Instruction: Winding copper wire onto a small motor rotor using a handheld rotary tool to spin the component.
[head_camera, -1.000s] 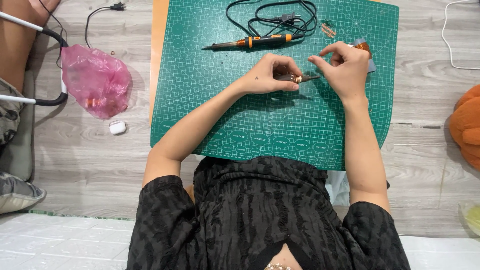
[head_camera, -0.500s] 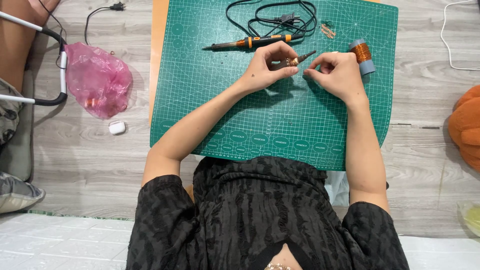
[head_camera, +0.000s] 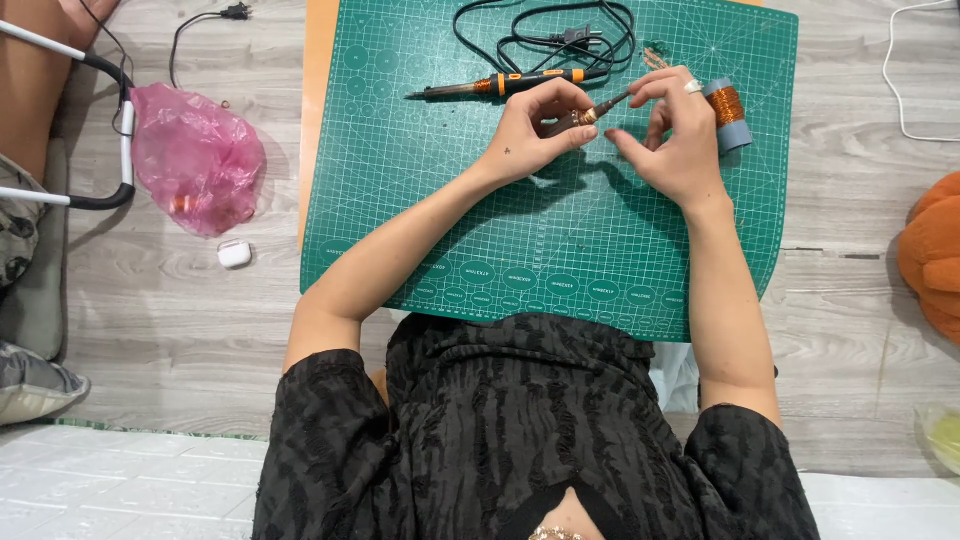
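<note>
Pinching small rod (head_camera: 590, 112), left hand (head_camera: 535, 130), right hand (head_camera: 672, 140)

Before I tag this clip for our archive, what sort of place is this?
Probably a home hobby spot on a wood-look floor: a green cutting mat, a soldering iron and a copper wire spool.

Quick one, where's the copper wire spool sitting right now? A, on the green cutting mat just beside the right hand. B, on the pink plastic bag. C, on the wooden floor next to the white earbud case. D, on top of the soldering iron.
A: the copper wire spool lies on the green cutting mat, right by the right hand.
</note>
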